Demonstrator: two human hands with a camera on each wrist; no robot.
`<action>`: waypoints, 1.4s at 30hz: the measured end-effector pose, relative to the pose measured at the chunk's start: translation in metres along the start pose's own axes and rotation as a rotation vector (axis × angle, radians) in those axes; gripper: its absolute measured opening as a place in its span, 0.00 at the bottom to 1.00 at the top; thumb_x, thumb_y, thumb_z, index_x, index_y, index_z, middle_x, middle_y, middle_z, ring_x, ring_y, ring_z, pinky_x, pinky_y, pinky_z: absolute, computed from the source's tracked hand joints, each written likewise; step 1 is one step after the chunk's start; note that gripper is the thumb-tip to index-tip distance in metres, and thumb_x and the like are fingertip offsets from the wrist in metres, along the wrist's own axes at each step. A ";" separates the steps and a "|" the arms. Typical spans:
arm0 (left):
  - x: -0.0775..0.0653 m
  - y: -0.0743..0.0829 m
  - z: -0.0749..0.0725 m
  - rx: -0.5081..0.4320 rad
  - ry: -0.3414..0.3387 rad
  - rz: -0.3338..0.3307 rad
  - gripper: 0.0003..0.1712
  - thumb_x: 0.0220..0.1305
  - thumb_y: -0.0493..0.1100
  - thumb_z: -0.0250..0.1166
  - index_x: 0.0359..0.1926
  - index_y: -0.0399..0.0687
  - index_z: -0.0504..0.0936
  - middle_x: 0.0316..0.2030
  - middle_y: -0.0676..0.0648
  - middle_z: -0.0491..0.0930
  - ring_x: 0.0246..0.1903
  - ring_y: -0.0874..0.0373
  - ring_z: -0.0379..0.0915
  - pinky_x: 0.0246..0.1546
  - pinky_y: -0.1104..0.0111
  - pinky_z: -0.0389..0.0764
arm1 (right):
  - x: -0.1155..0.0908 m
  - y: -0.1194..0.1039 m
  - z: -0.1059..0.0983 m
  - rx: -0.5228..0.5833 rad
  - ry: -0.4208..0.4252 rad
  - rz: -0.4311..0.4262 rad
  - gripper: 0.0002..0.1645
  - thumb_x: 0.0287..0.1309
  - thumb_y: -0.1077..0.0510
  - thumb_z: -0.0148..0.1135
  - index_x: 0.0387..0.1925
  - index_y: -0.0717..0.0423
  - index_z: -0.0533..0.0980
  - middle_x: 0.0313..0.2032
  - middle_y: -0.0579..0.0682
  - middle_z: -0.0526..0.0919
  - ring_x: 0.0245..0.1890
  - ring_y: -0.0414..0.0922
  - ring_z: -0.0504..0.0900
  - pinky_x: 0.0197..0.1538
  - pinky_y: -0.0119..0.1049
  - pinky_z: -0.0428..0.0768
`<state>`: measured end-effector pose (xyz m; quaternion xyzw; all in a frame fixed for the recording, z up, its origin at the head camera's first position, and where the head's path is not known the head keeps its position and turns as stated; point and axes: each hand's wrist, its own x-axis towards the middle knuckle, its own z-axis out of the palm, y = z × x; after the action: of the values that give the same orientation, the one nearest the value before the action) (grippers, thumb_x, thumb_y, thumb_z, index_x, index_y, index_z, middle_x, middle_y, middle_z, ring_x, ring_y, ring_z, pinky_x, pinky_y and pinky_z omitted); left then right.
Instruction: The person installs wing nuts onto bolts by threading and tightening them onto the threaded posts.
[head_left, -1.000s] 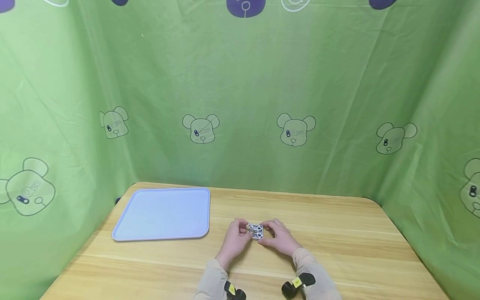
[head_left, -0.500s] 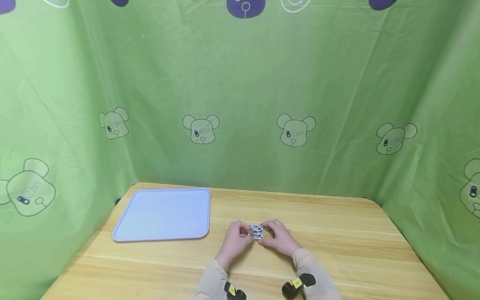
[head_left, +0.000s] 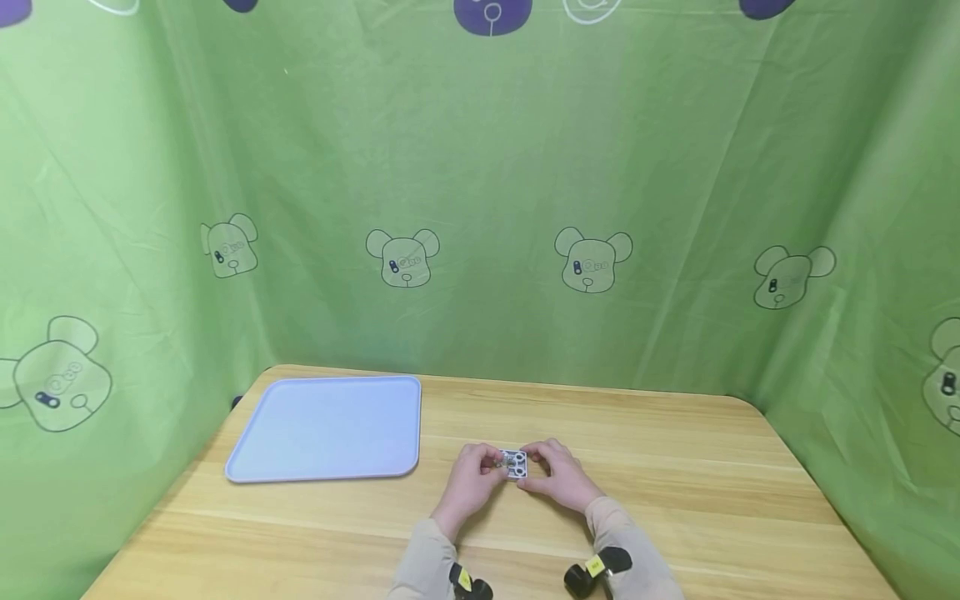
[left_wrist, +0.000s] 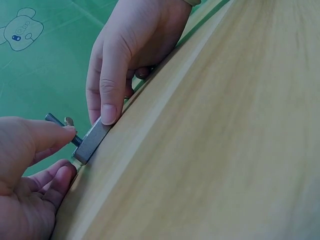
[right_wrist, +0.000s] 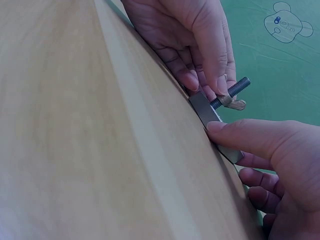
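Note:
A small square metal plate (head_left: 521, 467) with round holes lies on the wooden table between both hands. From it rises a dark threaded bolt (right_wrist: 240, 87) carrying a wing nut (right_wrist: 236, 104). My left hand (head_left: 467, 481) pinches the wing nut between thumb and finger, low on the bolt near the plate. Its other fingers are curled beside the plate's left edge. On the opposite side, my right hand (head_left: 561, 477) grips the plate by its edges, thumb at the near side and a finger at the far side. The bolt (left_wrist: 54, 120) sticks out past the left thumb in the left wrist view.
A pale blue rectangular tray (head_left: 326, 429) lies on the table's left part. Wooden tabletop (head_left: 675, 467) surrounds the hands. Green curtain (head_left: 495, 317) with bear prints hangs behind and on both sides.
My left hand's fingers have shifted slightly around the wing nut, moving a little nearer to me and over the plate. The right hand and the plate stay almost where they were.

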<state>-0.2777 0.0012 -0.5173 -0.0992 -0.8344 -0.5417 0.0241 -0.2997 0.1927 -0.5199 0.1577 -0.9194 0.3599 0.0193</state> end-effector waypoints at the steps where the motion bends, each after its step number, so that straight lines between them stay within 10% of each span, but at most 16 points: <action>1: 0.000 0.000 0.000 -0.001 0.000 0.003 0.09 0.58 0.37 0.68 0.40 0.40 0.81 0.43 0.43 0.74 0.41 0.57 0.72 0.42 0.71 0.76 | 0.000 0.000 0.000 0.001 -0.001 0.002 0.32 0.42 0.48 0.76 0.51 0.52 0.78 0.38 0.45 0.74 0.37 0.40 0.67 0.42 0.32 0.67; 23: 0.002 0.000 0.002 -0.126 0.036 -0.039 0.17 0.53 0.31 0.67 0.42 0.34 0.70 0.41 0.39 0.74 0.39 0.55 0.75 0.40 0.70 0.80 | 0.000 -0.002 0.000 0.006 -0.010 0.004 0.32 0.42 0.48 0.76 0.51 0.53 0.78 0.38 0.45 0.74 0.38 0.40 0.68 0.43 0.32 0.68; 42: -0.001 0.002 -0.002 -0.027 -0.008 -0.019 0.14 0.52 0.35 0.70 0.40 0.38 0.79 0.43 0.43 0.72 0.40 0.56 0.70 0.40 0.73 0.75 | -0.001 -0.002 0.000 0.002 -0.003 0.007 0.32 0.43 0.48 0.76 0.51 0.53 0.78 0.39 0.45 0.75 0.39 0.40 0.68 0.44 0.33 0.68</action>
<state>-0.2761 0.0004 -0.5146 -0.0938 -0.8281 -0.5525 0.0143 -0.2981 0.1919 -0.5190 0.1549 -0.9196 0.3608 0.0165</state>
